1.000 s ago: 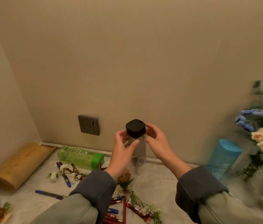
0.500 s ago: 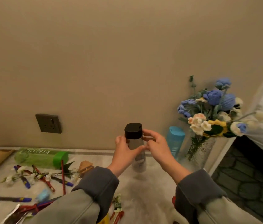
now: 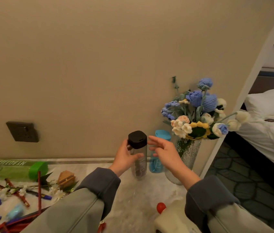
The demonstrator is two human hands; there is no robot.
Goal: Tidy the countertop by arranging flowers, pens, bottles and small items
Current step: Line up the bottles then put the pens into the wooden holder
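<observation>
A clear bottle with a black cap (image 3: 138,152) stands upright on the marble countertop (image 3: 143,195). My left hand (image 3: 124,157) grips its body from the left. My right hand (image 3: 164,151) hovers just right of the bottle with fingers spread and holds nothing. A blue bottle (image 3: 158,158) stands close behind, partly hidden by my right hand. To its right is a glass vase of knitted flowers (image 3: 198,115). At the left lie a green bottle (image 3: 16,168) on its side, scattered pens (image 3: 38,194) and loose white flowers (image 3: 55,190).
A small wooden item (image 3: 66,178) sits among the clutter. A white container with a red knob (image 3: 161,207) is at the near edge. A wall socket (image 3: 22,132) is on the back wall. The countertop ends just right of the vase, with a bed (image 3: 267,125) beyond.
The clear bottle has moved right, toward the blue bottle and vase, and now stands on the countertop. My right hand has let go and spread its fingers. The camera view shifted right.
</observation>
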